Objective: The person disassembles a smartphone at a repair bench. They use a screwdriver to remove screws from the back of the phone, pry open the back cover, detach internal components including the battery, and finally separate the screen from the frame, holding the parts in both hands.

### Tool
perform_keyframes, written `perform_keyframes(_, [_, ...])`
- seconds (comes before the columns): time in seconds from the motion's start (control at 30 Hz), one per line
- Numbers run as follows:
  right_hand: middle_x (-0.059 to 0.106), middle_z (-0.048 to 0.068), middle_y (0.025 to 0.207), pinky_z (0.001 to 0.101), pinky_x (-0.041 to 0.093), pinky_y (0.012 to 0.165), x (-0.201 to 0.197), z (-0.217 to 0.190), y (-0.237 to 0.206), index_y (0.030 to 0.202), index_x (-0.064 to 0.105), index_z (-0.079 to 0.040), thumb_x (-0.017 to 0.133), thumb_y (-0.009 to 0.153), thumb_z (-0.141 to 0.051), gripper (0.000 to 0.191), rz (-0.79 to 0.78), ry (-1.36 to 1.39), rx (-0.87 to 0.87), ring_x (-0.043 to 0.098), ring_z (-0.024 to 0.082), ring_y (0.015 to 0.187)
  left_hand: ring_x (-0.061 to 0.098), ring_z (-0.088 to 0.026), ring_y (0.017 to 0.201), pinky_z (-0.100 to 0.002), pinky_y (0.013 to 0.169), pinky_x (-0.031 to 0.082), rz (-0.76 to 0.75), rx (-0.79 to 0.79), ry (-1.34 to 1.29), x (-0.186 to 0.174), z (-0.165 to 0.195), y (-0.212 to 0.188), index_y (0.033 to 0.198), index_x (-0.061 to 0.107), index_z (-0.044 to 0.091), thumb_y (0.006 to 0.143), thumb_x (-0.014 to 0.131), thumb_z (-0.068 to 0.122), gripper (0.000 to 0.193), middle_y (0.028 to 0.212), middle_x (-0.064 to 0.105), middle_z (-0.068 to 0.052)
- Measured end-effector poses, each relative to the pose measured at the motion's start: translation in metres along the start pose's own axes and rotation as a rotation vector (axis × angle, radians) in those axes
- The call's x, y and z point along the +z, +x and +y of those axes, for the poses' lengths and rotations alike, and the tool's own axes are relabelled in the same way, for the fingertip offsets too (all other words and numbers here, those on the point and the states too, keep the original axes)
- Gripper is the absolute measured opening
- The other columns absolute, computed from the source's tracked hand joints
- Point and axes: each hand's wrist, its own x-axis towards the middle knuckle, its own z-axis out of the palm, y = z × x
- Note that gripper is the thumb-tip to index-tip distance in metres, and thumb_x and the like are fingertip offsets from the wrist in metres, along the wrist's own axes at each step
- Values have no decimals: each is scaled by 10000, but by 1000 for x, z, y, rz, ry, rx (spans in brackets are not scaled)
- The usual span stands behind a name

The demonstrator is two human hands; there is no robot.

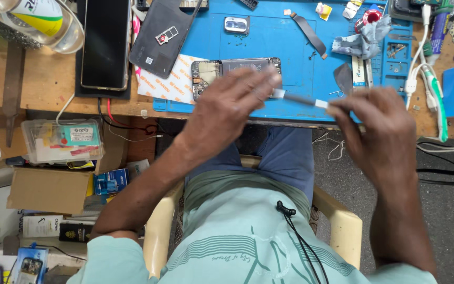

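Note:
My left hand (pixel 229 105) and my right hand (pixel 377 129) together hold a thin dark strip with white ends (pixel 299 98), one end pinched in each, just above the near edge of the blue work mat (pixel 290 47). Under my left hand lies an opened phone body (pixel 222 71) with its inner boards showing, partly hidden by my fingers. The detached dark back cover (pixel 161 37) lies further left, and a small camera bezel (pixel 236 24) sits on the mat beyond.
A second phone (pixel 106 42) lies face up at far left beside a clear bottle (pixel 38 21). A crumpled grey cloth (pixel 361 42), a flat cable (pixel 308 31), tools and white cables (pixel 432 84) crowd the right. Boxes (pixel 53 158) stack below the bench's left.

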Motion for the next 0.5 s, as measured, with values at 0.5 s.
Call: perform_keyframes(0.5, [761, 105, 1011, 354, 713, 796, 58, -22, 0, 1125, 677, -95, 753, 991, -123, 157, 526, 1324, 166, 779, 199, 870, 728, -200, 860, -373, 764, 598, -69, -200, -526, 29, 17, -23, 1126, 722, 111, 991, 700, 126, 138, 919, 763, -16])
